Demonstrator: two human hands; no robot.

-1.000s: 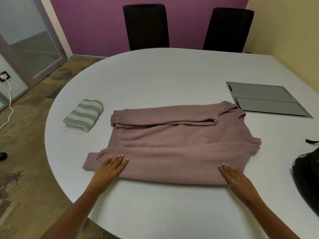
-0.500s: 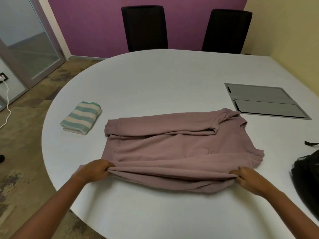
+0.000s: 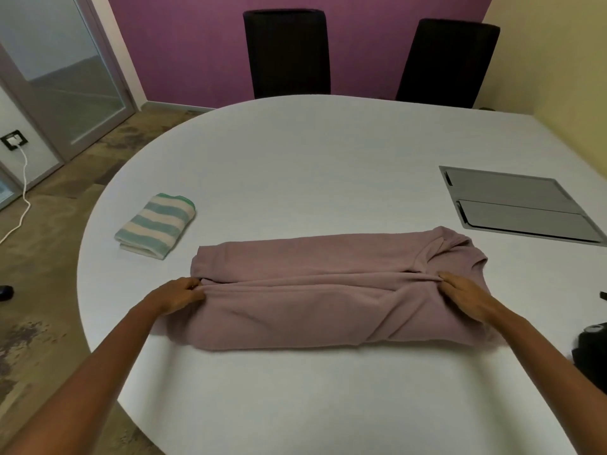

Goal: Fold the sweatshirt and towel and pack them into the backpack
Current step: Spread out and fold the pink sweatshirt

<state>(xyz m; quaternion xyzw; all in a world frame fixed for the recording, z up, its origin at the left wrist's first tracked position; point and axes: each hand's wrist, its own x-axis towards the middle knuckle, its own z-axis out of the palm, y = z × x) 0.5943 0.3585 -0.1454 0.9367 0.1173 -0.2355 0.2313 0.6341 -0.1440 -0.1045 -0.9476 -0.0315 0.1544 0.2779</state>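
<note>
towel (image 3: 156, 224) lay folded at left of bench (image 3: 312, 152) | sweatshirt (image 3: 328, 297) mid-bench — lengthwise fold under way | left grip (image 3: 177, 295), right grip (image 3: 466, 295) each pinched its folded edge | backpack (image 3: 591, 353) (partly seen, right) awaited packing

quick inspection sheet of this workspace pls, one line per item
surface: white round table, grey flush panel at right
job's things: pink sweatshirt partly folded; striped towel folded, to its left, apart; black backpack at right edge, mostly out of frame
clutter: nothing seen
grippers: left hand and right hand each grip the sweatshirt's folded-over edge
cables: white cable from wall socket to floor
surroundings: two black chairs, purple wall, glass door
</note>
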